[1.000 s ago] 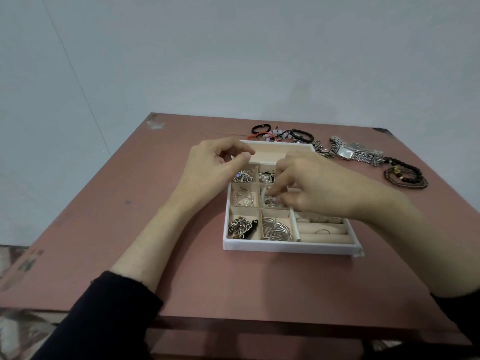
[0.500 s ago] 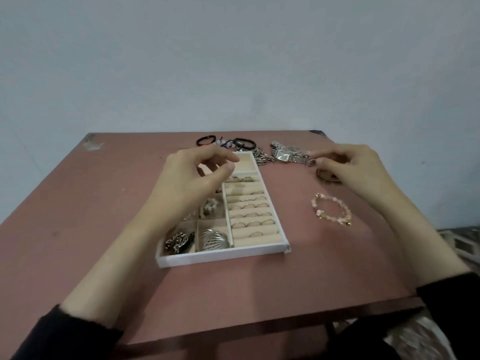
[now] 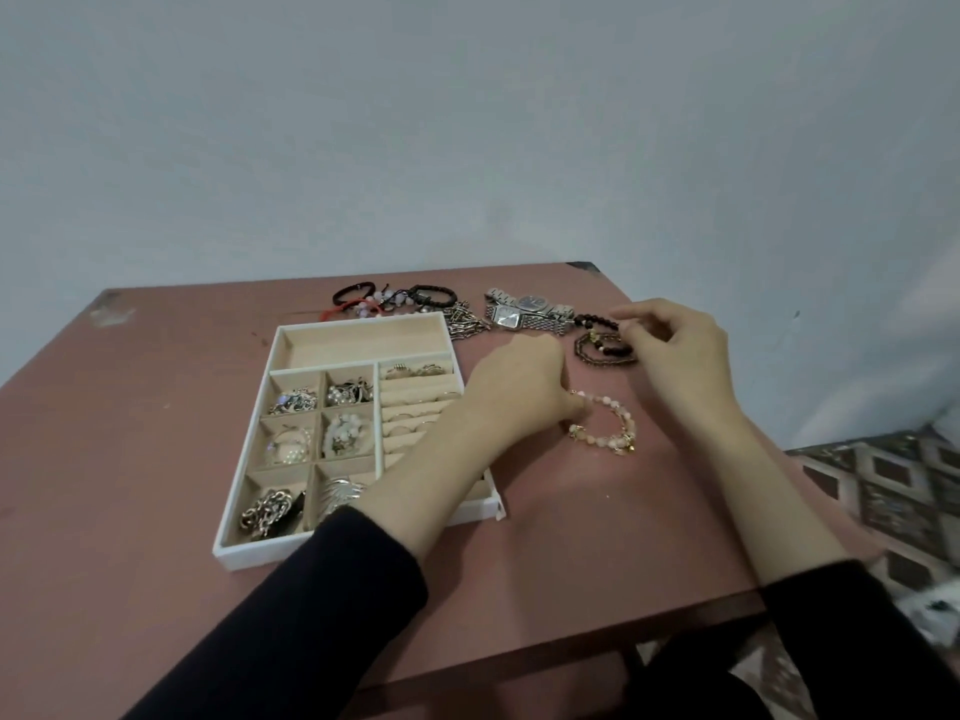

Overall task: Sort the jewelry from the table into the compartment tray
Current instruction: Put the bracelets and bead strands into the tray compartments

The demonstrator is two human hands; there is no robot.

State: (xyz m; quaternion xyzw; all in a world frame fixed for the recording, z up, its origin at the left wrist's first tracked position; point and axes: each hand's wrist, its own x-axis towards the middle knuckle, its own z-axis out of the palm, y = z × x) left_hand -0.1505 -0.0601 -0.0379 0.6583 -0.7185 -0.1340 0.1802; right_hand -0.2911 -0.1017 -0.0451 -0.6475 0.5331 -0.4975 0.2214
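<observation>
Left forearm (image 3: 431,470) crosses compartment tray (image 3: 254,556), hiding part of ring rolls (image 3: 415,392). Left hand (image 3: 519,392) at pink bead bracelet (image 3: 618,439), grip hidden. Right hand (image 3: 675,350) pinches dark bead bracelet (image 3: 597,321) beside watches (image 3: 524,311). Cord bracelets (image 3: 395,298) behind tray.

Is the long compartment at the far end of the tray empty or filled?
Empty. The long compartment shows only bare beige lining, no jewelry.
</observation>
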